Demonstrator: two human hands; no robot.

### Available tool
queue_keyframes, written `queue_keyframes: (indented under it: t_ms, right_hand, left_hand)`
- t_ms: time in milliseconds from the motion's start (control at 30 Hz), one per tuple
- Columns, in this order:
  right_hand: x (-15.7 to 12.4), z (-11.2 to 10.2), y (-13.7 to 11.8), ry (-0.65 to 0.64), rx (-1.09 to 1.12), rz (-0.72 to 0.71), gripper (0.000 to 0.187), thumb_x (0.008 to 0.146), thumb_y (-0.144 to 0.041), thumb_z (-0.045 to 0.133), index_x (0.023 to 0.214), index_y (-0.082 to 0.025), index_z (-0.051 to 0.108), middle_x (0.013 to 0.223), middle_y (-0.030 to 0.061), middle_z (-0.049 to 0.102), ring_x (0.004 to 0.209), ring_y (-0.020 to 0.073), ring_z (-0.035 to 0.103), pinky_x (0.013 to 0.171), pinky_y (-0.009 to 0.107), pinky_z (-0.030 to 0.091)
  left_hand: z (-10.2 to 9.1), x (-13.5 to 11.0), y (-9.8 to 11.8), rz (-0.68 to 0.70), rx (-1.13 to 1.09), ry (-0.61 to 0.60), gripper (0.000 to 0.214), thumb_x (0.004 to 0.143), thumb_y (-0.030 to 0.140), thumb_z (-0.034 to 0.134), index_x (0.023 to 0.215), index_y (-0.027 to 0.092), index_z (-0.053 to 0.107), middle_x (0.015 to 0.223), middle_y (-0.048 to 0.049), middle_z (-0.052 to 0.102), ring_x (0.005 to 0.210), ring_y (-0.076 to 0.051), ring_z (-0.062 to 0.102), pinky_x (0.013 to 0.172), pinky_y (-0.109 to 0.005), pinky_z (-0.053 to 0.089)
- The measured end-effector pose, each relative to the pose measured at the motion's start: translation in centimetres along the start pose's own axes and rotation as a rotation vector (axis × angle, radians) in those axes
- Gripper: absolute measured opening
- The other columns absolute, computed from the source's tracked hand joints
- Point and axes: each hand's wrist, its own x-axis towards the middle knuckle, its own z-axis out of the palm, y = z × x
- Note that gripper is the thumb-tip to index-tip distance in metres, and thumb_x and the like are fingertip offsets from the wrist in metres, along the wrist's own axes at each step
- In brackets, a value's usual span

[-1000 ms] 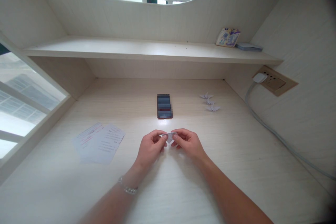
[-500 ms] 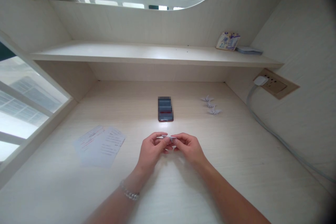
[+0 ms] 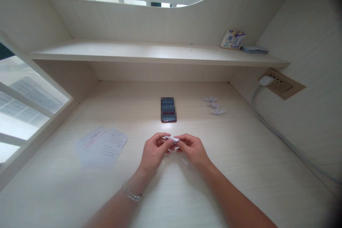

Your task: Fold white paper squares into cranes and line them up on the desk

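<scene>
A small folded piece of white paper [image 3: 172,138] is pinched between both hands just above the desk [image 3: 240,156], near the middle. My left hand [image 3: 154,150] grips its left side with thumb and fingers curled. My right hand [image 3: 192,148] holds the right side the same way. Most of the paper is hidden by the fingers. A dark phone [image 3: 168,109] lies flat on the desk just beyond the hands.
Two printed sheets [image 3: 100,146] lie to the left. Three small folded paper cranes [image 3: 215,106] sit at the back right. A shelf [image 3: 133,51] above carries a colourful packet [image 3: 232,39]. A grey cable [image 3: 280,135] runs from a wall socket [image 3: 280,85] along the right side.
The hands have shifted slightly and the paper between them now looks flatter and narrower. The view has moved a little.
</scene>
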Motion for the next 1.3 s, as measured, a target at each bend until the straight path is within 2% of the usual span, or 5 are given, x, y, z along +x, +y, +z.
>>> queue_keyframes:
  t_ms: [200, 600, 800, 967, 1300]
  right_hand:
    - [0.0, -0.3, 0.0, -0.008, -0.063, -0.034, 0.021, 0.075, -0.031, 0.064, 0.089, -0.016, 0.069, 0.078, 0.0062, 0.07, 0.071, 0.0195, 0.066, 0.062, 0.03, 0.052]
    - [-0.5, -0.8, -0.2, 0.005, -0.456, -0.403, 0.024, 0.079, -0.016, 0.057, 0.096, -0.026, 0.07, 0.109, 0.0056, 0.065, 0.101, 0.02, 0.059, 0.09, 0.035, 0.047]
    - [-0.1, -0.7, 0.0, 0.027, -0.139, -0.228, 0.025, 0.078, -0.027, 0.06, 0.101, -0.022, 0.067, 0.119, 0.0082, 0.059, 0.106, 0.0228, 0.056, 0.088, 0.036, 0.048]
    - [0.3, -0.7, 0.3, 0.058, -0.024, -0.008, 0.035, 0.075, -0.036, 0.063, 0.103, -0.015, 0.065, 0.088, 0.0086, 0.069, 0.071, 0.0184, 0.063, 0.065, 0.033, 0.053]
    - [0.5, -1.2, 0.2, 0.027, -0.058, 0.019, 0.031, 0.074, -0.038, 0.063, 0.094, -0.015, 0.07, 0.076, 0.0064, 0.069, 0.061, 0.0151, 0.059, 0.056, 0.027, 0.048]
  left_hand:
    - [-0.1, -0.1, 0.0, 0.034, -0.003, -0.019, 0.03, 0.073, 0.026, 0.066, 0.098, 0.013, 0.057, 0.075, -0.0058, 0.067, 0.066, -0.016, 0.063, 0.058, -0.025, 0.049]
    - [-0.2, 0.2, -0.4, 0.012, -0.074, 0.06, 0.023, 0.077, 0.026, 0.058, 0.094, 0.013, 0.066, 0.08, -0.0065, 0.066, 0.069, -0.014, 0.06, 0.063, -0.026, 0.052]
    - [-0.4, 0.4, -0.6, 0.033, -0.007, 0.115, 0.025, 0.074, 0.023, 0.058, 0.095, 0.014, 0.067, 0.086, -0.0072, 0.069, 0.068, -0.014, 0.062, 0.069, -0.029, 0.053]
    - [-0.2, 0.1, 0.0, 0.046, -0.028, 0.046, 0.035, 0.074, 0.025, 0.06, 0.107, 0.014, 0.062, 0.088, -0.0076, 0.07, 0.076, -0.017, 0.064, 0.071, -0.03, 0.053]
    - [-0.2, -0.2, 0.1, 0.094, 0.055, -0.02, 0.029, 0.076, 0.029, 0.06, 0.101, 0.014, 0.064, 0.092, -0.0091, 0.07, 0.078, -0.018, 0.064, 0.068, -0.029, 0.052]
